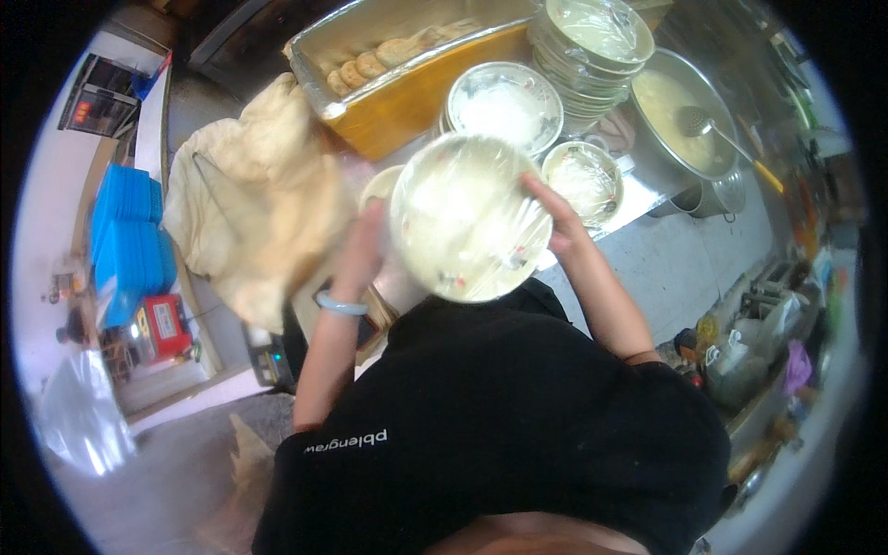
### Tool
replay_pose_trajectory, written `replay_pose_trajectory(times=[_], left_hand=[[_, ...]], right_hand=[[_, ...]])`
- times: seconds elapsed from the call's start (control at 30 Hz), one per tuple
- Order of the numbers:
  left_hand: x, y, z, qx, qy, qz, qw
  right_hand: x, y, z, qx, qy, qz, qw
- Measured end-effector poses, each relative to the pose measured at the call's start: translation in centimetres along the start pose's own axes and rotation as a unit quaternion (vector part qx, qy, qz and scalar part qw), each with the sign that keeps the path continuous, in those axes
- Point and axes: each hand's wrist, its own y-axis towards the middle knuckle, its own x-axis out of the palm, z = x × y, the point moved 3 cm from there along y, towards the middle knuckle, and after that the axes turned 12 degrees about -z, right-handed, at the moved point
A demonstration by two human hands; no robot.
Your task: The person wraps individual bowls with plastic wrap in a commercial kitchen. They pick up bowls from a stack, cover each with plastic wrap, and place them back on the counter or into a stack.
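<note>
A bowl covered in clear plastic wrap [472, 222] is up in front of my chest. My right hand [560, 218] grips its right rim, one digit lying over the wrapped edge. My left hand [362, 243], blurred and with a pale bangle at the wrist, is at the bowl's left side; whether it touches the rim is unclear. Part of another pale bowl [380, 186] shows behind that hand. Just beyond the held bowl, a wrapped bowl [505, 107] tops a short stack. A smaller wrapped bowl [584, 182] sits right of it.
A tall stack of wrapped bowls [579, 83] stands beside a metal pot [728, 156] of pale liquid with a skimmer [694, 122]. A foil-lined box [409, 104] holds round flatbreads [371, 64]. Bunched cream cloth [257, 201] lies to the left, with blue baskets [128, 243] farther out.
</note>
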Motion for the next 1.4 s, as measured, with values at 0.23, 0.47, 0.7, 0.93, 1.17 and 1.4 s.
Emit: replay_pose_trajectory(times=[0.23, 0.47, 0.7, 0.93, 1.17, 1.4], left_hand=[[11.5, 0.7, 1.3, -0.070, -0.256, -0.273, 0.925], [1.4, -0.5, -6.7, -0.121, 0.265, 0.212, 0.933], [-1.0, 1.5, -16.7, -0.138, -0.221, 0.205, 0.943], [0.2, -1.4, -10.2, -0.144, -0.192, 0.168, 0.956], [5.5, -2.7, 4.7, 0.093, 0.191, 0.067, 0.975], [19.7, -1.3, 15.3, 0.571, 0.380, 0.003, 0.728]], right_hand=[[-2.5, -5.8, -3.4, -0.321, 0.048, 0.136, 0.936], [-17.2, -10.7, -5.7, -0.274, -0.130, 0.393, 0.868], [-17.1, -11.1, -7.0, -0.159, -0.673, 0.591, 0.414], [-8.1, -4.0, 2.2, -0.054, -0.538, 0.246, 0.804], [0.0, -4.8, 3.4, -0.017, -0.240, 0.134, 0.961], [-10.7, -24.2, -0.8, -0.518, 0.108, 0.181, 0.829]])
